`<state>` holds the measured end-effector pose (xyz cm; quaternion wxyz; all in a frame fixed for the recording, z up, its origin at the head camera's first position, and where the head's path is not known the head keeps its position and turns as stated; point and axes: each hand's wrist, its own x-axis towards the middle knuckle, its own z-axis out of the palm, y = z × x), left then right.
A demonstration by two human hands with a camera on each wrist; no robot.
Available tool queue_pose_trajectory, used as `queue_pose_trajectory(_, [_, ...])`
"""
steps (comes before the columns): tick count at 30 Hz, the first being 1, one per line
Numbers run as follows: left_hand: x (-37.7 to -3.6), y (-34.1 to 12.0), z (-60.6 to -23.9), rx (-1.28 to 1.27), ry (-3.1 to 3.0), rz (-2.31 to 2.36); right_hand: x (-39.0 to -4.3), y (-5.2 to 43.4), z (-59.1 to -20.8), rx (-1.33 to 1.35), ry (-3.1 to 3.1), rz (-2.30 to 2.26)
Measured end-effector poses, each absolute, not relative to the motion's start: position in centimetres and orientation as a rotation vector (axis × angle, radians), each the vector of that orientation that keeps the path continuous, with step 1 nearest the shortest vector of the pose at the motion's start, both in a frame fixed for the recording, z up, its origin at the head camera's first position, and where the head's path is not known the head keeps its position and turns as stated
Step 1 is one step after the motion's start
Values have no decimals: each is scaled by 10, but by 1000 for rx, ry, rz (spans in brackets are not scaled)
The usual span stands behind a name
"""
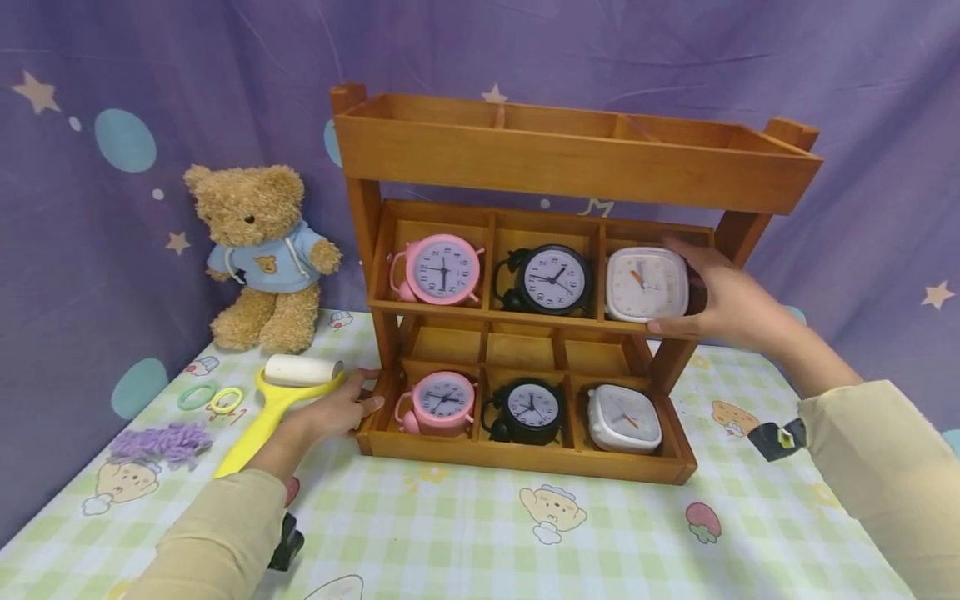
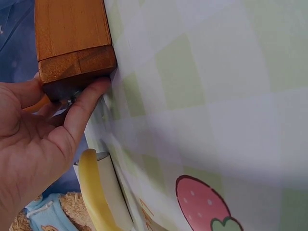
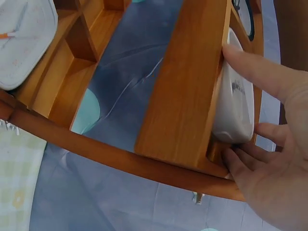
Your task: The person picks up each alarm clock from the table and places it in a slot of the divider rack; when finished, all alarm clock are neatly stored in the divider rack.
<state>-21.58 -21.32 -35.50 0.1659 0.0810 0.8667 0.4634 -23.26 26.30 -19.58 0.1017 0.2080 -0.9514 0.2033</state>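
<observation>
A three-tier wooden shelf (image 1: 570,158) stands on a checked tablecloth (image 1: 465,533). My right hand (image 1: 731,304) grips a white square clock (image 1: 645,283) in the middle tier's right compartment. In the right wrist view the thumb lies on the clock's side (image 3: 236,106) and the fingers (image 3: 250,159) curl beneath it. My left hand (image 1: 352,406) holds the shelf's bottom left corner (image 2: 72,43), thumb (image 2: 86,106) against the front and fingers behind. A pink clock (image 1: 442,268) and a black clock (image 1: 553,279) share the middle tier.
The bottom tier holds a pink (image 1: 442,400), a black (image 1: 531,408) and a white clock (image 1: 622,418); the top tier looks bare. Left of the shelf lie a yellow lint roller (image 1: 281,392), two rings (image 1: 197,395), a purple fluffy piece (image 1: 161,442) and a teddy bear (image 1: 258,254).
</observation>
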Motion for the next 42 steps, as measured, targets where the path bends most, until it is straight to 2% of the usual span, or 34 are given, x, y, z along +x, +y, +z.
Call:
queue_pose_trajectory(6, [-217,-212,-356,257,2488,1308,-215,265,-209,520,-2616,635])
queue_pose_trajectory(16, [-217,-213,-356,311,2539,1276,-193,264,-231,551,-2260,719])
queue_pose_trajectory(28, [-217,-212,-354,305,2520,1259,-173,268,-260,519,-2251,722])
queue_pose_trajectory(42, [-214,-203,-359,411,2833,1033,-168,274,-291,519,-2243,715])
